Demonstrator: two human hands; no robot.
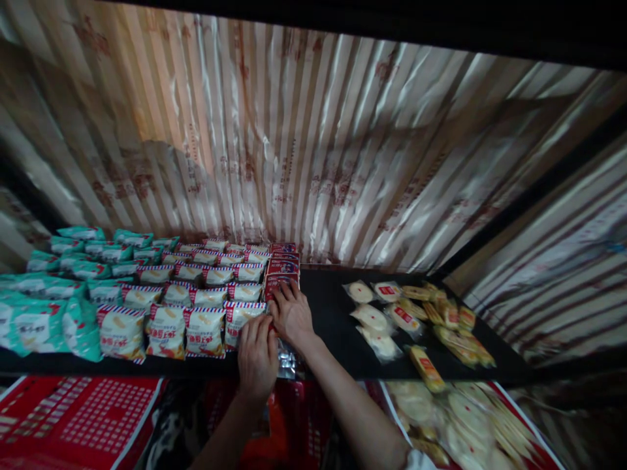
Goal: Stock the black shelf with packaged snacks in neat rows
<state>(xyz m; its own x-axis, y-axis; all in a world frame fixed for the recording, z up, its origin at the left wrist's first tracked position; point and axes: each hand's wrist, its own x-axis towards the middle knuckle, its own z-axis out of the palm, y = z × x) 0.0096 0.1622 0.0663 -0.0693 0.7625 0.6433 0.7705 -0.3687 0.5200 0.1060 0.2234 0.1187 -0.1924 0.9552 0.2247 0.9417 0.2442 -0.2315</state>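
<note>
My right hand reaches over a row of red packets, its bent fingers pressed around the front end of the row. My left hand is closer to me, with curled fingers that meet the right thumb. What the left fingers pinch, if anything, is hidden. Below the two hands a shiny silver packet shows at the shelf's front edge. Just left of my hands stand rows of white snack bags with striped edges. Farther left are rows of turquoise snack bags.
On the right of the black shelf lie round pale packaged cakes and yellow packets in a loose group. Below are a red basket and packaged goods. Striped sheeting backs the shelf; a dark beam crosses above.
</note>
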